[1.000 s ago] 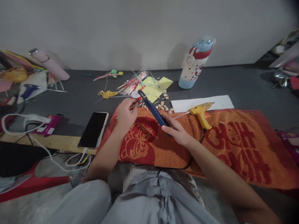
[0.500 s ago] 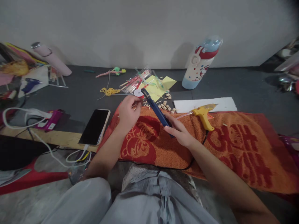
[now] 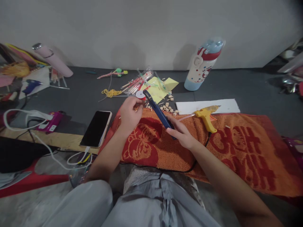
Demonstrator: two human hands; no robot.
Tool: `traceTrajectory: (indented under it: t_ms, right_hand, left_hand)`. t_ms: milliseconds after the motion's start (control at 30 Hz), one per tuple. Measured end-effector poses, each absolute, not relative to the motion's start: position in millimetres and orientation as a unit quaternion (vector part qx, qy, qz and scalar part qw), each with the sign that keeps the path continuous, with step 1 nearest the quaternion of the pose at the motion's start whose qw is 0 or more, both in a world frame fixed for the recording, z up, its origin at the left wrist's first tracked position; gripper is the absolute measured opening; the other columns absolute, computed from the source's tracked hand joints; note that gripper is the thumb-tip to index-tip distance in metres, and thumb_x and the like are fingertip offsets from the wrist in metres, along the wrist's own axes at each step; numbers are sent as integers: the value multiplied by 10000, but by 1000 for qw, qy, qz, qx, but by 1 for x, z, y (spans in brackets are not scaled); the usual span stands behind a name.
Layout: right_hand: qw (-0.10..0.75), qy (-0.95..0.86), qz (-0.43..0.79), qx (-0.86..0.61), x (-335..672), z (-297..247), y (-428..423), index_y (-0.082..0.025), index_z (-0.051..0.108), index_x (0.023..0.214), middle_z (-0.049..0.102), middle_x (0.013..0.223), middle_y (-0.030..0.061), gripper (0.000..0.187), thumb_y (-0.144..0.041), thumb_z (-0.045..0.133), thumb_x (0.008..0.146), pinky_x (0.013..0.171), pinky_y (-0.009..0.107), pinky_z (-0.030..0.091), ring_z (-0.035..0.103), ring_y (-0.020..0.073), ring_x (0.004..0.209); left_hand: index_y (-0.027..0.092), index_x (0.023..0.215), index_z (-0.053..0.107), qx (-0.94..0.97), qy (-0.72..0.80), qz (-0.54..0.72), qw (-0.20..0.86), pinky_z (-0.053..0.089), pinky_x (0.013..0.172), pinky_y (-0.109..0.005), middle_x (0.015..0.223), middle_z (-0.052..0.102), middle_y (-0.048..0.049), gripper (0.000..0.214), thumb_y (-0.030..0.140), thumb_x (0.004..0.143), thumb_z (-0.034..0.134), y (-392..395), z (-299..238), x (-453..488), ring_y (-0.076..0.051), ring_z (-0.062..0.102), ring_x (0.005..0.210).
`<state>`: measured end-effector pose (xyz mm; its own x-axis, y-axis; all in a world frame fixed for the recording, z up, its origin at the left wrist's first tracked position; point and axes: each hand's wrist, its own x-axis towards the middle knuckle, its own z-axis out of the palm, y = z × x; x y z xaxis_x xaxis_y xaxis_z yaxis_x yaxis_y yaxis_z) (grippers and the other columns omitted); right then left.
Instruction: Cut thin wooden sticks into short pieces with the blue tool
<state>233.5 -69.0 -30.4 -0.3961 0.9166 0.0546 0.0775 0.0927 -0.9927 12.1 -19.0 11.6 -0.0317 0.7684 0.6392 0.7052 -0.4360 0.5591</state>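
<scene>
My right hand (image 3: 181, 133) is wrapped round the lower end of a long dark-blue hand tool (image 3: 159, 113) with a dark metal tip; its exact kind is unclear. The tool slants up and left over the towel. Just left of its tip, my left hand (image 3: 131, 114) has its fingers pinched together. Whatever they hold is too small or hidden to make out. Small cut wooden pieces (image 3: 168, 107) lie beyond the tool, near a white-and-red spool (image 3: 140, 94). Under both hands is an orange-and-red towel (image 3: 180, 154).
A yellow glue gun (image 3: 206, 115) rests across a white board (image 3: 228, 105) and the towel. Yellow paper (image 3: 170, 84), packs of sticks (image 3: 144, 77) and yellow string (image 3: 110, 93) lie behind. A bottle (image 3: 202, 66) stands at the back; a phone (image 3: 96, 128) is plugged in at left.
</scene>
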Motion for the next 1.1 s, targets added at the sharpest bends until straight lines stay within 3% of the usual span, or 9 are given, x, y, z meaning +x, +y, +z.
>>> traceTrajectory:
  t_ms: [233, 367, 533, 667, 1100]
  right_hand:
    - [374, -611, 581, -387, 233, -25, -69, -194, 494, 1330, 564, 1352, 124, 764, -681, 593, 751, 1037, 461, 418, 537, 313, 1219]
    - [394, -588, 606, -363, 233, -22, -68, -181, 557, 1234, 656, 1140, 115, 728, -706, 582, 730, 889, 417, 493, 615, 283, 1027]
    - [442, -534, 638, -336, 232, -21, -65, -193, 619, 997, 640, 879, 58, 538, -665, 590, 742, 718, 344, 491, 598, 200, 738]
    - [461, -501, 657, -324, 232, -24, -63, -199, 619, 871, 584, 738, 27, 475, -657, 587, 749, 671, 334, 476, 561, 186, 663]
    - [446, -518, 649, -334, 231, -22, -63, -204, 604, 925, 612, 845, 41, 467, -641, 583, 760, 696, 332, 478, 567, 185, 696]
  left_hand:
    - [196, 725, 598, 695, 537, 476, 43, 456, 676, -258, 791, 646, -14, 121, 75, 726, 600, -19, 12, 12, -139, 580, 739]
    - [188, 767, 628, 672, 554, 484, 86, 465, 663, -250, 818, 676, -28, 51, 224, 803, 622, -19, 12, 14, -137, 601, 739]
    - [181, 822, 625, 616, 539, 508, 268, 427, 479, -201, 708, 661, -4, 259, 437, 843, 594, -16, 8, 15, -90, 576, 551]
    - [171, 832, 615, 561, 508, 528, 385, 361, 358, -172, 625, 619, 14, 347, 515, 795, 635, -16, 9, 17, -54, 501, 423]
    - [168, 867, 625, 525, 474, 539, 457, 300, 298, -152, 572, 564, 33, 355, 518, 805, 628, -20, 14, 21, -39, 460, 385]
